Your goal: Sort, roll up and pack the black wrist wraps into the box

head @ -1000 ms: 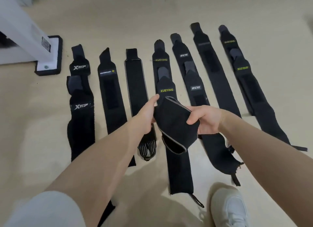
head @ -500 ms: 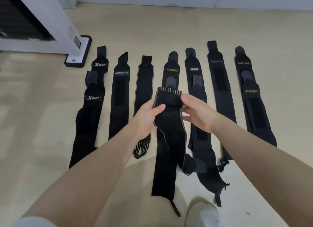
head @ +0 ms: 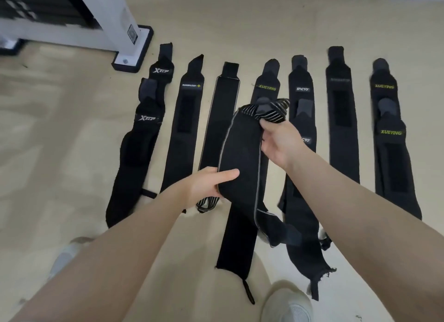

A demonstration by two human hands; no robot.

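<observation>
Several black wrist wraps lie side by side on the beige floor: an XTEP wrap [head: 146,134] at the left, a grey-edged wrap [head: 219,119] near the middle, an ENCYO wrap [head: 301,90] and a XUEYING wrap [head: 389,139] at the right. Both hands hold one grey-edged black wrap [head: 242,158] stretched above the row. My right hand [head: 280,140] pinches its striped far end. My left hand [head: 206,184] grips its near part, thumb on top. Its loose tail hangs down toward the floor. No box is in view.
A white stand leg with a black-edged foot [head: 134,50] stands at the back left. My white shoes [head: 288,305] show at the bottom, one on each side. A pale wall base runs along the far edge.
The wrap has been drawn out lengthwise: my left hand slid down toward me along it while my right hand kept the striped end. The camera came closer to the row.
</observation>
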